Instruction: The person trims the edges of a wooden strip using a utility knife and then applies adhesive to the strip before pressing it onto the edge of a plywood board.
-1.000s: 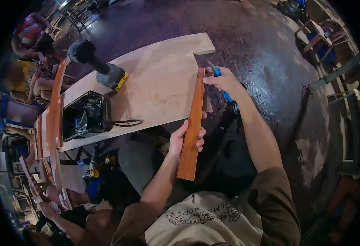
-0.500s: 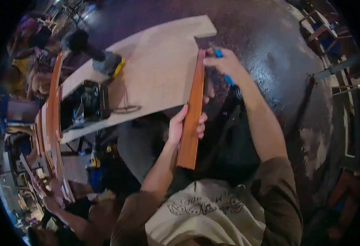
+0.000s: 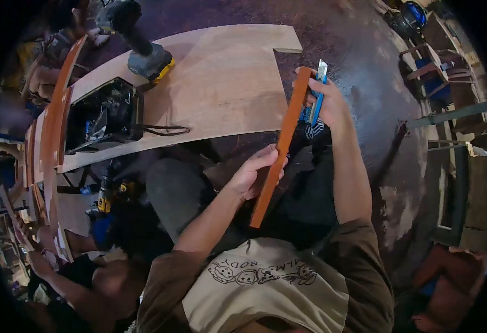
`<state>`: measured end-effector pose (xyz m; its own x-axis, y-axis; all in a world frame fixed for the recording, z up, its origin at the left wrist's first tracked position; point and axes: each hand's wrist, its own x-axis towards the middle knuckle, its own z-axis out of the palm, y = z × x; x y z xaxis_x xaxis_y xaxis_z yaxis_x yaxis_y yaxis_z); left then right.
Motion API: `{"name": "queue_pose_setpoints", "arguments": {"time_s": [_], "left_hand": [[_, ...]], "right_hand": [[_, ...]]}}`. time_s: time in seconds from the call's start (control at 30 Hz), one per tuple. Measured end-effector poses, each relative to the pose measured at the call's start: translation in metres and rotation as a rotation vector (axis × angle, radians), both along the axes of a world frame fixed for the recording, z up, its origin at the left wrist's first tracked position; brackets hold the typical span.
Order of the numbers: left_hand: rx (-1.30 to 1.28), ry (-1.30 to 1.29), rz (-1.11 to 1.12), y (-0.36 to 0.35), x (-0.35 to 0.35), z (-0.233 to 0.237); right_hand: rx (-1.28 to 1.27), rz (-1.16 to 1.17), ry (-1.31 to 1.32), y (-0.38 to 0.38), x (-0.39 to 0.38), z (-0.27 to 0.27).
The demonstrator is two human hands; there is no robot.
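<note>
A long reddish-brown wooden strip (image 3: 290, 129) slants over my lap, one narrow side facing up. My left hand (image 3: 256, 171) is closed around it below the middle, thumb on the near side. At the far end my right hand (image 3: 330, 101) touches the strip with its fingers while also gripping a blue utility knife (image 3: 316, 109). The knife lies along the strip's right side, its blade end pointing away from me. Some of the right fingers are hidden behind the strip and the knife.
A large pale plywood panel (image 3: 221, 89) lies ahead, bearing a cordless drill (image 3: 150, 62) and a black open bin (image 3: 104, 116) with a strap. Wooden strips (image 3: 60, 116) are stacked at left, near another person's arm (image 3: 66, 286). A yellow-black power tool (image 3: 104, 201) sits below the panel.
The strip has rolled from its broad face to its narrow side and shifted slightly right. In my right hand the knife has turned, its blade end now showing. My head view has shifted.
</note>
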<state>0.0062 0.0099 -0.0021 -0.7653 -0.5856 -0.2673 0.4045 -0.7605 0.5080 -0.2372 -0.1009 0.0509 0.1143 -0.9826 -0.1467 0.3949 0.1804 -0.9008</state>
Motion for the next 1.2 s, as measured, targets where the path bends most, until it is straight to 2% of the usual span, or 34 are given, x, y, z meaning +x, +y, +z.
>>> {"name": "queue_pose_setpoints", "arguments": {"time_s": [0.07, 0.13, 0.23, 0.3, 0.47, 0.53, 0.63, 0.77, 0.9, 1.0, 1.13, 1.2], "left_hand": [[0.02, -0.037, 0.032, 0.006, -0.003, 0.0], [-0.103, -0.146, 0.09, 0.009, -0.011, -0.002], [-0.222, -0.225, 0.162, 0.011, -0.018, -0.007], [-0.235, -0.247, 0.152, 0.009, -0.015, -0.004], [-0.284, -0.288, 0.2, 0.009, -0.019, -0.01], [-0.303, -0.333, 0.184, 0.009, -0.019, -0.011], [-0.105, -0.22, 0.164, 0.008, -0.016, -0.01], [-0.155, -0.103, 0.103, 0.003, -0.009, -0.004], [-0.134, -0.102, 0.096, 0.001, -0.006, 0.003], [-0.135, -0.233, 0.107, 0.002, -0.008, -0.01], [-0.203, -0.246, 0.23, 0.005, -0.017, -0.02], [-0.256, -0.191, 0.418, 0.005, -0.025, -0.022]], "right_hand": [[0.016, -0.054, 0.027, 0.011, 0.012, 0.013], [0.027, -0.106, 0.06, 0.014, 0.014, 0.018], [0.059, -0.074, 0.011, 0.012, 0.0, 0.004], [0.004, 0.081, -0.115, 0.005, -0.015, -0.007], [0.001, 0.126, -0.213, 0.005, -0.011, -0.003], [-0.019, -0.061, -0.047, 0.006, -0.01, -0.01], [0.001, -0.095, -0.06, 0.004, -0.01, -0.011], [0.018, 0.025, -0.117, -0.001, -0.023, -0.012], [-0.006, -0.03, -0.08, 0.003, -0.016, -0.006], [0.008, -0.074, -0.048, 0.011, -0.005, 0.0], [0.03, -0.04, 0.02, 0.021, 0.006, 0.002], [-0.008, 0.054, -0.001, 0.024, 0.005, -0.002]]}}
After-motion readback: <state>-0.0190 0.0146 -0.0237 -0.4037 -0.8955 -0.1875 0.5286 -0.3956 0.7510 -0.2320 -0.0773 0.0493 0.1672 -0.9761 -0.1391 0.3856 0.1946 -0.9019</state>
